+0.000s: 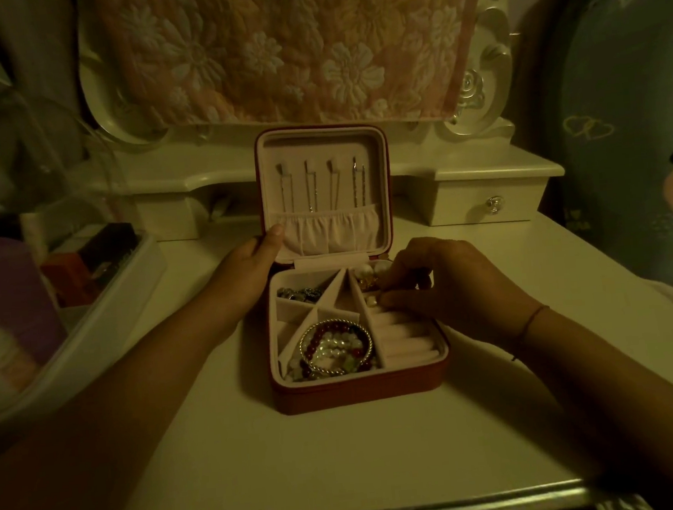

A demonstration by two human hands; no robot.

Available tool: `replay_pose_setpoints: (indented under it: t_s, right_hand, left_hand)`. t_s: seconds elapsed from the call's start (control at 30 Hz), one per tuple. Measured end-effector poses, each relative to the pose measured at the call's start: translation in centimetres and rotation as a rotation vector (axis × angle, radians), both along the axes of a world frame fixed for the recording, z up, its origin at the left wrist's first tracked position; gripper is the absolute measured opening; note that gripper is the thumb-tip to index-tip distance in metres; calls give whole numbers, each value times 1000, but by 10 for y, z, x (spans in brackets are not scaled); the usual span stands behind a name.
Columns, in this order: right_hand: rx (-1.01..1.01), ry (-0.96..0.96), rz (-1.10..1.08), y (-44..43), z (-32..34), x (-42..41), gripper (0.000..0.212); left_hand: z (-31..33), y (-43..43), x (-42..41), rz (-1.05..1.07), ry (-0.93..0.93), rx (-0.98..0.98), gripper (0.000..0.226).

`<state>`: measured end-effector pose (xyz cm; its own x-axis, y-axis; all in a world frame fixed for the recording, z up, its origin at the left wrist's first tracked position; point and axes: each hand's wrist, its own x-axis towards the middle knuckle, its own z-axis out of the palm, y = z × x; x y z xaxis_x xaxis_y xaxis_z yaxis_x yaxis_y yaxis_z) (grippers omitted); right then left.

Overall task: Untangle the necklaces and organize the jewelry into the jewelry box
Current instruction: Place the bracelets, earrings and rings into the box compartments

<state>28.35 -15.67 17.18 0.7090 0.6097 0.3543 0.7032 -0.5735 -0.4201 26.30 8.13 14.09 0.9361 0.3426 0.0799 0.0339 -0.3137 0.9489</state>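
Jewelry box (359,391), red outside and pale pink inside, sits open in the middle of the dressing table (344,457), nearer its back edge than its front edge. Its lid (319,146) stands upright, and four thin necklaces (312,187) hang side by side from hooks inside it, their lower ends tucked into a gathered pocket (330,231).

The left hand (246,270) grasps the lid by its left edge, thumb over the rim, the other fingers hidden behind. The right hand (451,281) hovers over the box's far right compartments with its fingers curled downward. The fingertips are just beside a small pale stud (371,301); whether they pinch anything cannot be told. A thin thread (533,317) circles that wrist.

Beaded and twisted-metal bracelets (334,346) fill the near left compartment. A dark metal piece (299,294) lies in the far left one, and pearl earrings (373,272) in the far right corner. Ring rolls (407,338) run along the box's right side.

A white tray (120,314) of blurred items lies at the table's left edge. A small drawer (485,205) stands at the back right, and a floral cloth (288,43) hangs behind the box
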Motion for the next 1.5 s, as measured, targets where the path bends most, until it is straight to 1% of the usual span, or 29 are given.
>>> replay_pose_setpoints:
  t_s: [0.07,0.17,0.27,0.3,0.33,0.43,0.47,0.5,0.57,0.63,0.7,0.9,1.0,1.13,1.23,1.33,1.37,1.43,1.5]
  right_hand:
    - [-25,-40,-15,0,0,1,13]
    - [-86,-81,18,1,1,2,15]
    - [-60,-59,51,-5,6,5,13]
    - [0,-40,18,-10,8,9,12]
    - [106,-15,-46,-17,12,13,12]
    - [511,53,-328,-43,21,33,16]
    - [570,74,-408,-51,23,40,20]
    - [572,109,-457,-59,22,46,23]
    - [485,210,-479,-66,15,54,23]
    - [324,270,-462,-66,9,56,19]
    - [148,267,-467,-66,5,56,15]
    - [-184,324,-496,-68,2,56,18]
    - [-247,331,-493,-64,0,57,14]
    - [-214,305,-499,-62,-1,58,13]
    - [-38,329,-412,-57,3,51,7]
    - [204,496,-136,-43,14,34,6]
    - [235,563,-30,-38,16,28,8]
    - [212,646,132,-27,17,17,20]
    - [176,629,193,-19,16,10,27]
  left_hand:
    - [0,0,0,-2,-2,-1,47]
    - [0,-1,-1,-10,-7,5,46]
    - [0,-1,-1,-13,-16,-4,43]
    - [0,0,-1,-15,-15,-5,42]
    - [0,0,-1,-18,-13,-4,42]
    - [-1,0,0,-20,-11,-2,44]
    - [-1,0,0,-20,-13,0,44]
    - [-1,0,0,-18,-15,1,45]
    - [-1,1,0,-13,-10,-3,46]
    - [-1,0,-1,-12,-6,-4,47]
    - [-1,0,-1,-11,-12,-6,47]
    - [0,0,-2,-12,-14,-8,46]
    - [0,-1,-2,-7,-4,-11,41]
    - [1,-1,-2,-6,-3,-9,44]
    - [1,0,-2,-7,-3,-8,45]
    - [1,0,-2,-7,-4,0,43]
    - [1,0,-2,-13,-6,0,42]
    - [1,0,-2,-18,-6,4,44]
    - [1,0,-1,-10,-6,5,45]
